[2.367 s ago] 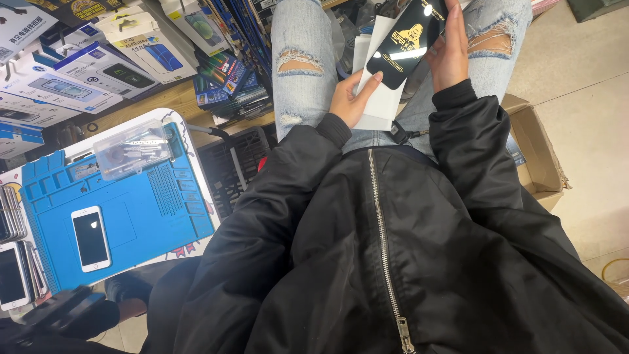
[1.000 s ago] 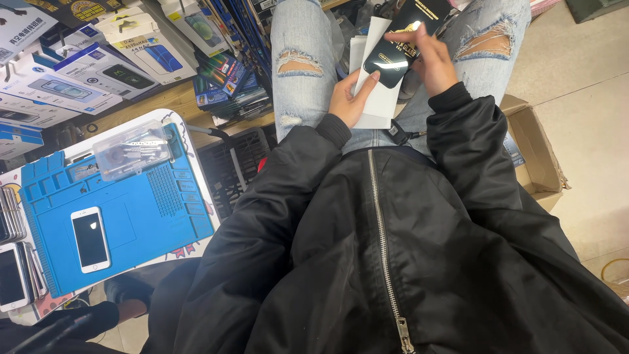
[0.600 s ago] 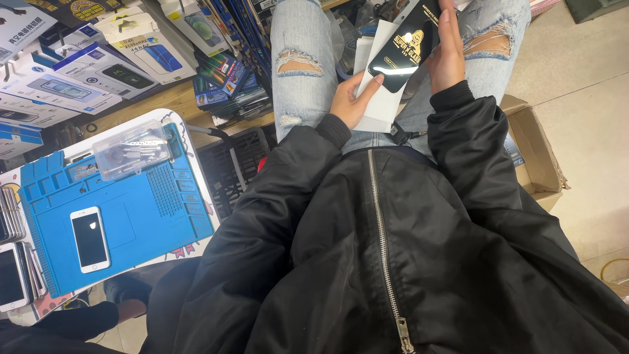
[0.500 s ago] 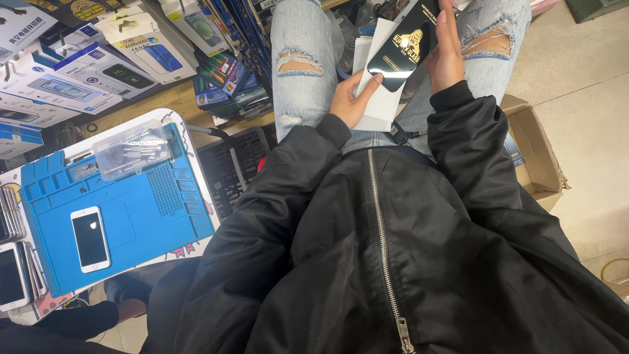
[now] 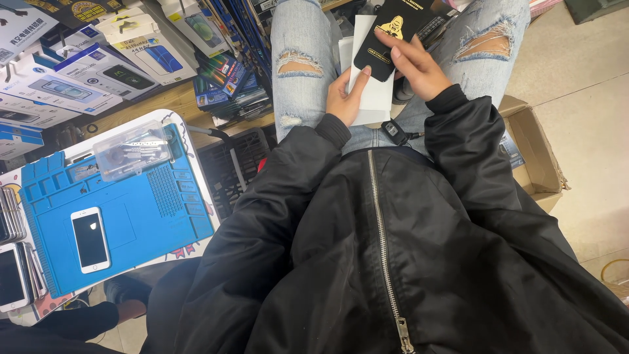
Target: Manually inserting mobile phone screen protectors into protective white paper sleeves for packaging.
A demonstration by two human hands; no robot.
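- The black packet (image 5: 392, 36) is a flat, glossy sleeve with rounded corners and a small gold emblem near its far end; it sits far in the scene, above the person's lap between the two knees of ripped pale-blue jeans (image 5: 303, 62).
- The right hand (image 5: 419, 65) lies over the packet's right edge, fingers stretched long and nearly flat across its face, thumb out of sight behind it, so the packet is pinched between them.
- The left hand (image 5: 345, 98) is curled around a stack of white flat packets (image 5: 375, 92) just behind the black one, thumb tip pressed on the black packet's near corner, the other fingers hidden under the white stack.
- One black packet shows; the white ones overlap, at least two, and an exact count cannot be told.
- A black zipped jacket (image 5: 393, 249) fills the near middle.
- To the left, one blue work mat (image 5: 137, 216) carries one white phone (image 5: 90, 239) with a dark screen and one clear plastic box (image 5: 131, 149) of small parts at its far edge.
- At the far left, several printed phone-accessory boxes (image 5: 78, 85) lie spread on the counter.
- At the right, one open cardboard box (image 5: 537, 164) stands on the floor beside the person's leg.
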